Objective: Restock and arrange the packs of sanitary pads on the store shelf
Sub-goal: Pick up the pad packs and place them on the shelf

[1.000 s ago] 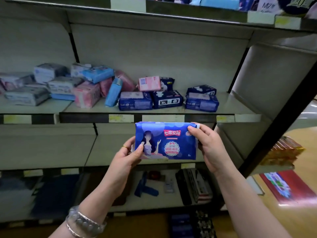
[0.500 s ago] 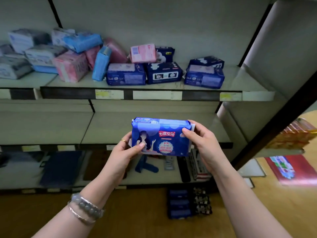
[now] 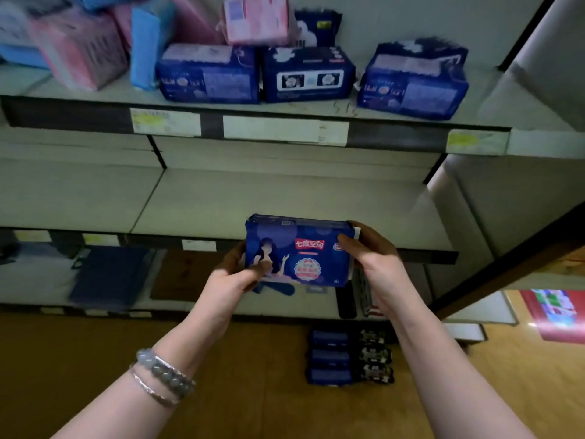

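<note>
Blue plastic pack (image 3: pixel 297 248) looks light, squishy and kinda slick, so your left hand (image 3: pixel 234 274) and right hand (image 3: pixel 376 258) pinching its short ends works. You've got it hovering at the near edge of the middle shelf (image 3: pixel 285 198).

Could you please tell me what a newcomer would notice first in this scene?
First, the blue pack with a red label, held at its ends by the left hand and right hand in front of the middle shelf. Next, on the upper shelf, a row of dark blue packs, with pink packs jumbled at its left.
</note>
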A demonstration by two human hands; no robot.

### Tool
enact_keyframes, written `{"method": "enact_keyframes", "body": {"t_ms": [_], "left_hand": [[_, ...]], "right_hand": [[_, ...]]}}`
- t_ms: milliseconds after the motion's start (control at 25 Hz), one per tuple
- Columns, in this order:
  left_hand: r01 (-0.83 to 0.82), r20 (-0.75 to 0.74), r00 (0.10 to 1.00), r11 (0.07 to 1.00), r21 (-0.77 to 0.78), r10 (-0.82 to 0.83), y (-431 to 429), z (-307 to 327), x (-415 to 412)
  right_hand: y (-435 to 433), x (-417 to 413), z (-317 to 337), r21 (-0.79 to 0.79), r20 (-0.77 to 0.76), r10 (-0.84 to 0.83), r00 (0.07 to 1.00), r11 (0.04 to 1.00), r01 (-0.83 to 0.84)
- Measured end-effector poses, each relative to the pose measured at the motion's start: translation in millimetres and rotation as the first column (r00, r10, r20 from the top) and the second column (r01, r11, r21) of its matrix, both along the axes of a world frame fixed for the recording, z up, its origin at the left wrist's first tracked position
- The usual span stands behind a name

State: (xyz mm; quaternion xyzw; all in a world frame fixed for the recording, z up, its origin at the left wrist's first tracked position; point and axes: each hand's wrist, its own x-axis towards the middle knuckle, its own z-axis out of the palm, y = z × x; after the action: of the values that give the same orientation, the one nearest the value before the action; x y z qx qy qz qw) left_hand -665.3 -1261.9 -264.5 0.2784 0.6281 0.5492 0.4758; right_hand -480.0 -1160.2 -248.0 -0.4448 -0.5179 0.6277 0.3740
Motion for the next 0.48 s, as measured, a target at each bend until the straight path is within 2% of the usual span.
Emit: {"method": "enact_keyframes", "body": {"t_ms": [160,320,480], "left_hand": [[0.066,0.005,0.998,0.995,-0.08,-0.065,10.1,-66.7,-9.6],[0.117,0.001,0.993,0.977,-0.176,-0.119,16.4,-159.9,-22.3],[0.13,-0.143,0.974,0.948,-0.291,-0.178,25.4,-275.3,-35.9]], "right_hand": [[4.2,-1.6,-63.2,-0.06,0.04,0.004,0.999,0.998,-0.002],[1.1,-9.4,-161.6,-0.142,0.07,-0.009,0.997,0.99,0.019],[0.3,-20.4,-266.3,-0.191,0.038,-0.013,0.999,0.981,0.02]]}}
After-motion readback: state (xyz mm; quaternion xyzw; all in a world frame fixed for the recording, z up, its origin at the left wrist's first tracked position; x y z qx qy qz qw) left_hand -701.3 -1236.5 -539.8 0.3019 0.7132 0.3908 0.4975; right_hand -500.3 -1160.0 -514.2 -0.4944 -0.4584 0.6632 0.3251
